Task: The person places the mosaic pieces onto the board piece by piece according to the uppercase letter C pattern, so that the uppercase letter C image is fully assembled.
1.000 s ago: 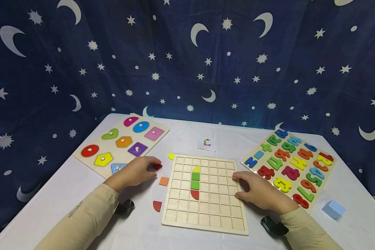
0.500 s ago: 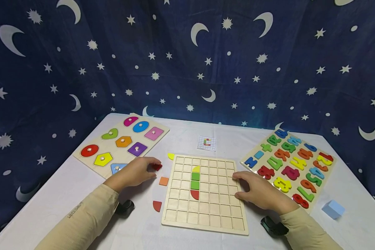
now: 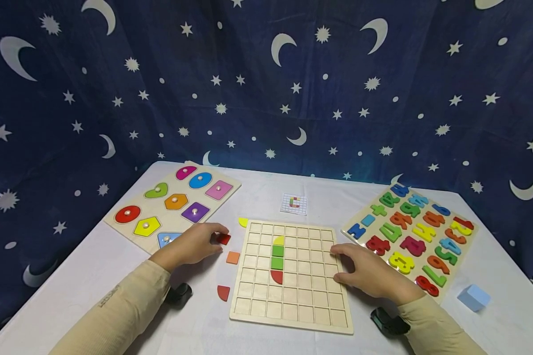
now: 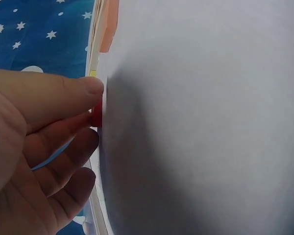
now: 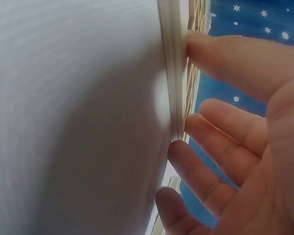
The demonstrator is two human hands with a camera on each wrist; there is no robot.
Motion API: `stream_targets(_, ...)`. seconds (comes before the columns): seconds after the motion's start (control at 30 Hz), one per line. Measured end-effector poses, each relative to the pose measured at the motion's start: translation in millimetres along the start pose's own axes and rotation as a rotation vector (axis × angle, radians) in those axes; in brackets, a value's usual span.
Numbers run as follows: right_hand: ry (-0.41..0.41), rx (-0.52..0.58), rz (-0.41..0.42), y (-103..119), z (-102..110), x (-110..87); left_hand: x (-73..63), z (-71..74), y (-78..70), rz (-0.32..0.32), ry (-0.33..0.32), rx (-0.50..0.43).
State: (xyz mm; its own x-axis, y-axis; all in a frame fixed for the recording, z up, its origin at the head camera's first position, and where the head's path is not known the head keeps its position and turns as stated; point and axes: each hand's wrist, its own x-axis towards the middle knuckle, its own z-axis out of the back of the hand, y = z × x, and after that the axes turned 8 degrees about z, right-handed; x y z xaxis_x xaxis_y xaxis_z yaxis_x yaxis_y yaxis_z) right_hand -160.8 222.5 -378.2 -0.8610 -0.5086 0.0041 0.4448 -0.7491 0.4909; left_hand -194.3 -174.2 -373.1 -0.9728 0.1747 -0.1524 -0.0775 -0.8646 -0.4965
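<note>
"Saw what in the left hand?"

"Found a red piece pinched at the fingertips, close to the tablecloth, left of the grid board and just beyond the orange square."

"Spotted the right hand where?"

"Saw fingers loosely bent at the board's right edge, touching there but grasping nothing."

"Feared anything?"

"Judged a drop possible, through so shallow a hold on so small a piece. Worried, too, about clipping the orange square in a low sweep rightward, and about skewing the board under the green squares through an uneven push."
</note>
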Motion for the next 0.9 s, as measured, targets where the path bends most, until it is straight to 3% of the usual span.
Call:
stream_targets(0.33, 0.002, -0.007, 0.003, -0.7, 0.3, 0.1, 0.6, 1.0, -0.5, 0.033, -0.018, 0.020)
stream_targets(0.9, -0.005, 0.007, 0.002, -0.7, -0.1, -0.1, 3.4, 2.4, -2.9, 0.029, -0.034, 0.040)
